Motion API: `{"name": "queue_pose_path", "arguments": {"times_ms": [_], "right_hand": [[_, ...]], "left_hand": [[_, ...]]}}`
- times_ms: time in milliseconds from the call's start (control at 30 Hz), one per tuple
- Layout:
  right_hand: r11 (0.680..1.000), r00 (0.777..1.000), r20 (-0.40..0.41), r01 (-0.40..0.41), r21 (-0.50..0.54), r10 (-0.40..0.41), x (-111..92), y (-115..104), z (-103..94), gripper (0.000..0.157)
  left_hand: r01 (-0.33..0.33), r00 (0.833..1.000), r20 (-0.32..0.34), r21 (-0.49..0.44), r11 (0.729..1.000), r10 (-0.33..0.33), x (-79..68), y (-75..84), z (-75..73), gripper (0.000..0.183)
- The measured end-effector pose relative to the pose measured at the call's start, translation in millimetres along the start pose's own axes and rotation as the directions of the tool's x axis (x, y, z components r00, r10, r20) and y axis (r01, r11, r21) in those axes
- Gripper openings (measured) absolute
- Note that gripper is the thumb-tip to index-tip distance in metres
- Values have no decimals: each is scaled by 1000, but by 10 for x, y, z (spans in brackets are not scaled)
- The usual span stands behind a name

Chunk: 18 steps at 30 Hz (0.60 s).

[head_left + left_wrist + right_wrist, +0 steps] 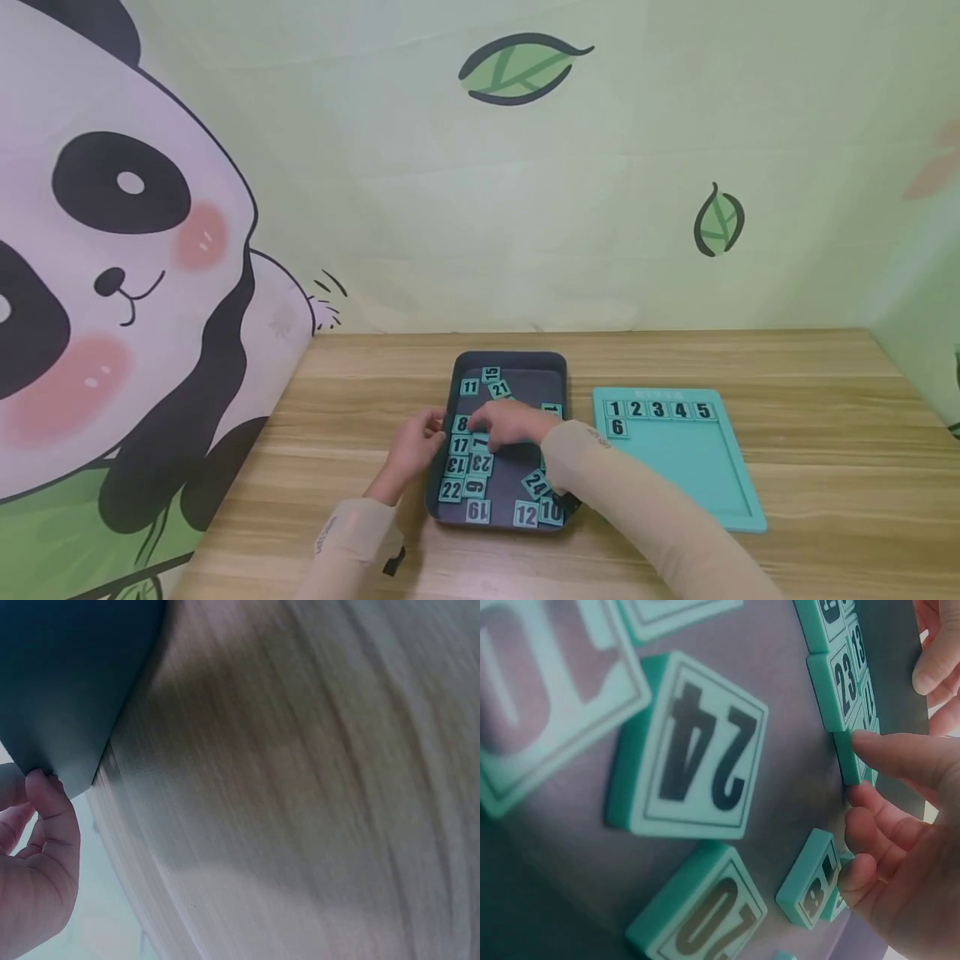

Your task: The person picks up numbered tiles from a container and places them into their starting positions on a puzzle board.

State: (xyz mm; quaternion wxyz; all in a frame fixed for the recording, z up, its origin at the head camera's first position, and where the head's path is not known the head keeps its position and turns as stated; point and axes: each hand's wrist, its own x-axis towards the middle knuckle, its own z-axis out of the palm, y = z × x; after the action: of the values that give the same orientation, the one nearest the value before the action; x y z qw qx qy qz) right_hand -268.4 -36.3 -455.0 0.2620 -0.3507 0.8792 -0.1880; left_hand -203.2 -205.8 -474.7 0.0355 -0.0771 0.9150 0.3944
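Note:
A dark grey tray (513,471) holds many turquoise number tiles. At its left side my left hand (412,446) grips the rim, thumb against the outer wall (67,697) in the left wrist view. My right hand (512,422) reaches into the tray. Its thumb and a finger pinch the 7 tile (480,442), partly covered in the right wrist view. Around that tile lie the 8 tile (462,424), the 17 tile (460,445) and the 23 tile (844,684). The 24 tile (697,750) lies loose nearer the right wrist.
Right of the tray lies a turquoise board (682,479), with tiles 1 to 5 in its top row and the 6 tile (617,427) below at left. My right forearm (637,500) crosses in front of the board's left side. A wooden table (817,467) carries everything.

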Motion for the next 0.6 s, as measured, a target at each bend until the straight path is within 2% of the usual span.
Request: {"name": "queue_pose_path", "arguments": {"times_ms": [133, 333, 467, 600], "right_hand": [[1000, 1000, 3, 8, 11, -8, 0, 9, 19, 43], [999, 1000, -15, 10, -32, -11, 21, 50, 35, 36], [999, 1000, 9, -11, -44, 11, 16, 49, 23, 39], [999, 999, 26, -18, -49, 20, -1, 47, 11, 44]], "left_hand": [[4, 1000, 7, -4, 1000, -4, 11, 3, 3, 31], [6, 1000, 5, -9, 1000, -6, -12, 31, -10, 31], [-38, 999, -9, 9, 999, 38, -28, 40, -13, 30], [-29, 1000, -12, -1, 1000, 29, -10, 10, 6, 30]]}}
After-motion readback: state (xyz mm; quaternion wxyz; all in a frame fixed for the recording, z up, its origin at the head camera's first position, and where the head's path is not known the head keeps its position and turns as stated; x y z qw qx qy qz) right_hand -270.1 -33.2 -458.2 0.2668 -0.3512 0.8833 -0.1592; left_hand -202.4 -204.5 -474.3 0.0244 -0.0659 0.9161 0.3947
